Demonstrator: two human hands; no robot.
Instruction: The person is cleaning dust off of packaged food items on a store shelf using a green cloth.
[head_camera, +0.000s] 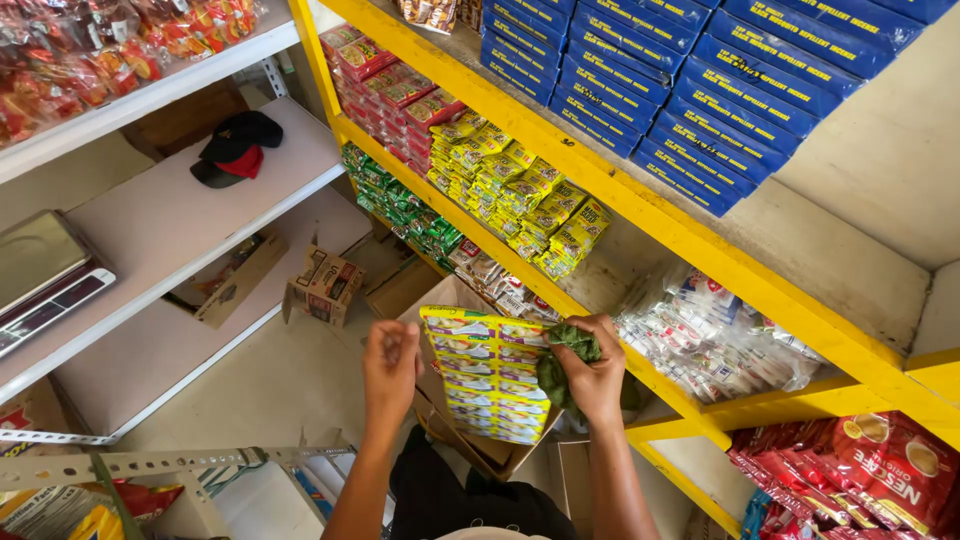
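Observation:
My left hand (390, 362) grips the left edge of a stack of yellow packets (487, 375), held upright in front of me. Pressed against the stack's right edge, my right hand (598, 372) is closed around a crumpled green cloth (558, 368). Below the stack sits an open cardboard box (480, 448). More yellow packets (520, 195) of the same kind are lined up on the yellow shelf (640, 205) just above my hands.
Blue boxes (700, 80) fill the upper yellow shelf; red packets (395, 95) and green packets (400, 205) sit to the left. Clear sachet bundles (715, 340) lie at right, red pouches (870, 470) below. A white shelf (150, 240) holds a cap (235, 148) and a scale (40, 275).

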